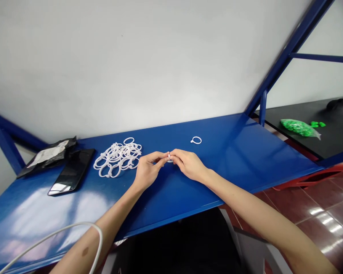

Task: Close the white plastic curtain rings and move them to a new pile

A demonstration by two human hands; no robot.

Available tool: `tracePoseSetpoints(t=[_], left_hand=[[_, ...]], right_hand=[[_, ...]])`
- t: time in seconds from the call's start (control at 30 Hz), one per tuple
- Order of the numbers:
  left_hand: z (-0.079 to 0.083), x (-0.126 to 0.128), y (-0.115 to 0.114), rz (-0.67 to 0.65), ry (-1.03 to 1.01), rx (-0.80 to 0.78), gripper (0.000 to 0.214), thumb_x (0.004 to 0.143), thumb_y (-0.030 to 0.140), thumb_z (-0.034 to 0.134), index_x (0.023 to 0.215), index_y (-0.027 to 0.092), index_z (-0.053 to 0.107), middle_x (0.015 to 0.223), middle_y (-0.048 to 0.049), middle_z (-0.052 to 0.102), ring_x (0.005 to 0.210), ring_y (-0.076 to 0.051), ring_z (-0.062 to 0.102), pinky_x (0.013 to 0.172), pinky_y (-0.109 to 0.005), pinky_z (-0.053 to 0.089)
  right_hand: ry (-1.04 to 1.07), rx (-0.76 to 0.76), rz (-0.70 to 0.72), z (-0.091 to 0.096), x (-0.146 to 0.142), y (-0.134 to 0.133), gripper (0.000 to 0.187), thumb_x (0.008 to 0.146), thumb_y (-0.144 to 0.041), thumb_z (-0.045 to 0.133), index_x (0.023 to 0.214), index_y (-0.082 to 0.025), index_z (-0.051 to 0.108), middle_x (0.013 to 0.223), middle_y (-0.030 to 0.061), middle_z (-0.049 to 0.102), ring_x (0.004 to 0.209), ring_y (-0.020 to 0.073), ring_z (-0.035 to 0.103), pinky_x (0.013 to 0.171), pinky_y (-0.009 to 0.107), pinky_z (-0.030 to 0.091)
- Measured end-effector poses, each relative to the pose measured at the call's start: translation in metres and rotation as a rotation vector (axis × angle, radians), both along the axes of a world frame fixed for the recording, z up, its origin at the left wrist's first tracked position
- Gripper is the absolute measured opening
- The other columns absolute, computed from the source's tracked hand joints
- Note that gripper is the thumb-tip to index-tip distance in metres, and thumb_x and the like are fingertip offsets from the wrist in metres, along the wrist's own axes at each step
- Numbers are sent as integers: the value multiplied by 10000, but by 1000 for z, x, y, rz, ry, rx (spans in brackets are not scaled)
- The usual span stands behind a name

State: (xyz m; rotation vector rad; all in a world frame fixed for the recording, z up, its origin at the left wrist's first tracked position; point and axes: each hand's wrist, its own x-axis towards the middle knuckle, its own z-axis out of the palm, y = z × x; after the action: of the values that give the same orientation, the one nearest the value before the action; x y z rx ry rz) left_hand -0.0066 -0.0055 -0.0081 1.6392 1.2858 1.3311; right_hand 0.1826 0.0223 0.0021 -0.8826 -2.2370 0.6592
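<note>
Over the middle of the blue table, my left hand (149, 167) and my right hand (188, 163) meet at the fingertips. Both are closed in a pinch on one small white ring (170, 156), mostly hidden by the fingers. To the left of my left hand lies a loose pile of several white rings (117, 154), each with a small knob. A single white ring (197, 140) rests apart on the table, beyond my right hand.
A black phone (72, 171) and a black plastic package (53, 154) with a white label lie at the left of the blue table (217, 129). A white cable (74, 225) crosses my left forearm. On a black table at right sits a bag of green pieces (298, 127).
</note>
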Motion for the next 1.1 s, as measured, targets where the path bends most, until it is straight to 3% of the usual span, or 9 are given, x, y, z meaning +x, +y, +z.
tracePoseSetpoints(t=[0.17, 0.27, 0.37, 0.5, 0.63, 0.73, 0.83, 0.97, 1.1], left_hand=[[15, -18, 11, 58, 439, 238, 236, 921, 390, 624, 1032, 250, 779, 1007, -81, 776, 884, -245, 683, 897, -418, 517], [24, -43, 17, 397, 775, 282, 336, 965, 390, 507, 1129, 209, 738, 1105, -159, 736, 1055, -343, 624, 990, -519, 422], [27, -67, 18, 640, 1016, 124, 403, 947, 415, 486, 1162, 149, 698, 1083, -222, 713, 1088, -414, 576, 912, -535, 408], [26, -77, 17, 603, 1280, -108, 372, 944, 308, 429, 1159, 130, 676, 956, -215, 740, 1049, -397, 607, 870, -484, 390], [31, -73, 15, 557, 1314, -159, 347, 961, 248, 414, 1190, 152, 657, 1016, -207, 748, 1087, -386, 614, 876, -472, 374], [37, -69, 13, 609, 1222, -81, 296, 969, 270, 461, 1184, 154, 629, 1037, -191, 746, 1066, -390, 604, 878, -486, 372], [37, -60, 12, 569, 1079, 100, 217, 986, 279, 479, 1120, 161, 603, 1003, -150, 736, 1037, -360, 595, 892, -486, 382], [24, -36, 10, 191, 802, 277, 73, 966, 254, 539, 962, 209, 597, 947, -72, 702, 960, -261, 600, 884, -408, 438], [16, -11, 2, -125, 537, 226, 72, 976, 238, 524, 988, 220, 593, 931, -26, 669, 882, -183, 620, 831, -328, 484]], right_hand=[[-15, 33, -108, 2, -4, 4, 205, 1063, -365, 478, 1047, -244, 643, 1036, 28, 729, 918, 186, 691, 785, 290, 485], [-127, 107, -240, 4, 3, 13, 233, 1050, -392, 505, 1031, -235, 676, 1080, 56, 707, 952, 217, 688, 778, 315, 488], [-286, 115, -468, 7, 18, 25, 257, 1050, -387, 494, 1080, -223, 689, 1122, 95, 664, 890, 237, 691, 707, 330, 493], [-475, 89, -697, 10, 34, 34, 266, 1038, -347, 503, 1140, -187, 689, 1183, 125, 616, 831, 236, 705, 677, 338, 517], [-525, 69, -750, 12, 35, 33, 318, 1005, -387, 547, 1181, -163, 689, 1214, 135, 593, 860, 262, 716, 679, 363, 557], [-452, 99, -692, 13, 29, 29, 344, 1010, -393, 528, 1225, -162, 665, 1244, 137, 582, 885, 260, 714, 703, 379, 583], [-314, 135, -487, 11, 21, 22, 346, 1011, -373, 528, 1291, -191, 619, 1288, 124, 576, 903, 230, 704, 744, 378, 600], [-49, 66, -146, 2, 7, 12, 416, 996, -300, 556, 1408, -257, 518, 1453, 105, 503, 920, 170, 693, 820, 361, 608], [84, 2, 39, -1, -1, 8, 348, 991, -200, 522, 1330, -243, 585, 1411, 101, 574, 985, 172, 682, 909, 369, 572]])
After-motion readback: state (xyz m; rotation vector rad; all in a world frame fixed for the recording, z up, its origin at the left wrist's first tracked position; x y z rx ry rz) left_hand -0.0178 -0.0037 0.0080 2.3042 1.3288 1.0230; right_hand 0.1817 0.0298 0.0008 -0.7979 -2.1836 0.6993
